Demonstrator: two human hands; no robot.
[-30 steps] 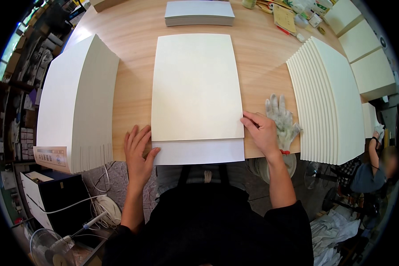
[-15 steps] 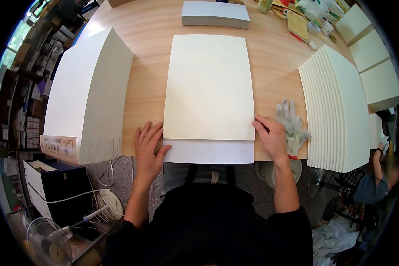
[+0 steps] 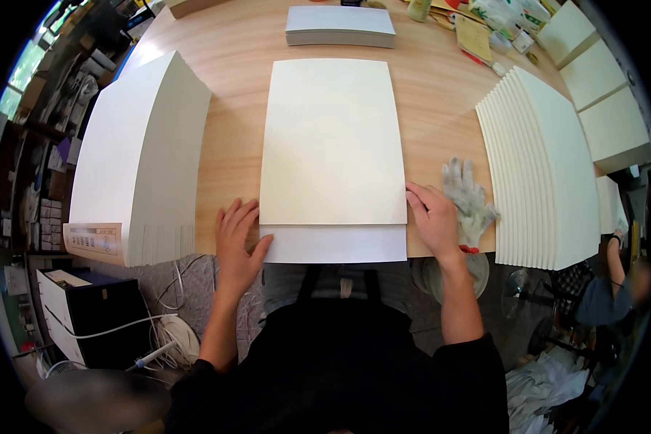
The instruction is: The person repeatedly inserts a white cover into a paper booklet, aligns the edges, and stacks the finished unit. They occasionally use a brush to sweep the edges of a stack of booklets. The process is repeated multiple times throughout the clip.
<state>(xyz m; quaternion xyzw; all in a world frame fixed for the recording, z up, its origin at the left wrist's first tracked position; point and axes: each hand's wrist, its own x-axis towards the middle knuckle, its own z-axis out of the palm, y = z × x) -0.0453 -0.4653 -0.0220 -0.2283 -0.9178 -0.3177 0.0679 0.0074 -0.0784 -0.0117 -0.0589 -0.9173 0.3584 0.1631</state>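
A cream sheet (image 3: pixel 333 145) lies on the table in front of me, over a white sheet (image 3: pixel 333 244) whose near strip shows below it. At the left edge of these sheets, my left hand (image 3: pixel 237 242) rests with fingers spread on the table, its thumb against the white sheet's side. My right hand (image 3: pixel 434 217) is closed at the cream sheet's right edge, thumb and forefinger on that edge. How thick the sheets are cannot be made out. Just right of this hand lies a grey-white work glove (image 3: pixel 469 202) with a red cuff.
A tall stack of white paper (image 3: pixel 123 152) stands left, a brown printed band at its near end. Folded cream bundles (image 3: pixel 535 166) are piled right. A smaller paper stack (image 3: pixel 340 27) sits at the back. Another person (image 3: pixel 607 286) is at the far right.
The whole view has shifted slightly, moving the table and stacks a little left in the picture. Both hands keep nearly the same places beside the sheets. A blurred patch now covers the fan.
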